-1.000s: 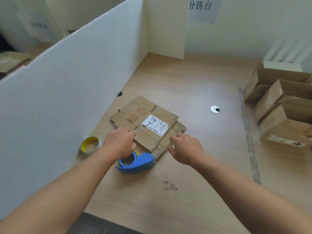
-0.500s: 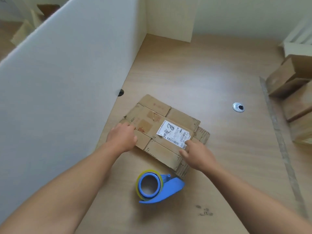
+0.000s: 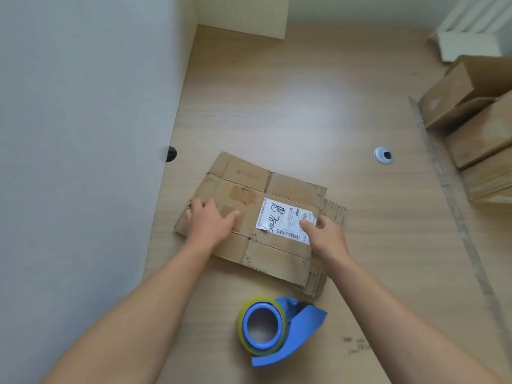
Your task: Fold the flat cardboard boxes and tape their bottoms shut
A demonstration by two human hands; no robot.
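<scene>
Head view: the assembled boxes [image 3: 471, 112] well right of the right hand [image 3: 328, 235] show only closed sides. The flat cardboard boxes [image 3: 293, 187] lie stacked on the table [image 3: 291, 106] under both hands. The right hand pinches the stack's right edge, thumb on the label [image 3: 282, 217]. The left hand [image 3: 210, 221] lies on top; whether it grips the left edge I cannot tell. The partition [image 3: 83, 134] stands just left; bare table lies beyond the hands. The tape dispenser [image 3: 279, 331] sits between the forearms.

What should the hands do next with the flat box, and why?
Probably lift the top box and push it open: it lies flat, unfolded, with the left hand on it and the right hand at its edge, and the tape dispenser sits unused nearby.
</scene>
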